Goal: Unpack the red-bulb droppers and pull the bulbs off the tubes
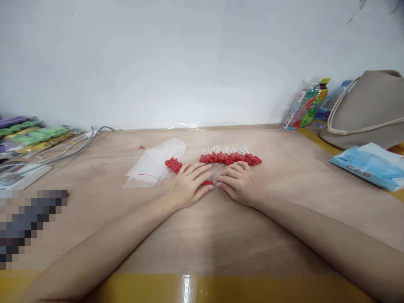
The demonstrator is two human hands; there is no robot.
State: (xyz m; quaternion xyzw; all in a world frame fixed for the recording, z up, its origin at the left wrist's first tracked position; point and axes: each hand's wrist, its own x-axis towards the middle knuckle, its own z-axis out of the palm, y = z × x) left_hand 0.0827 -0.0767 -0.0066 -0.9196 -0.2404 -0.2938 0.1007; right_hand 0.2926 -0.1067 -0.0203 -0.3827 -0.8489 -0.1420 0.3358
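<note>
My left hand (193, 184) and my right hand (239, 183) lie close together in the middle of the table, fingers curled and thumbs nearest me. Between them is a small clear zip bag (207, 182) with a red seal line, gripped at its edge; much of it is hidden under my fingers. Beyond my right hand lies a row of thin pale sticks with red heads (222, 158), their points toward the wall. A smaller group of red-headed sticks (173, 164) sits beside my left fingers. Left of that, several flat zip bags (151, 164) overlap on the table.
A blue tissue pack (368, 166), a grey bag with cords (369, 109) and bottles (322, 94) stand at the right. Cables (75, 149) and packs of green and yellow items (38, 134) are at the left. A white wall (195, 63) closes off the back.
</note>
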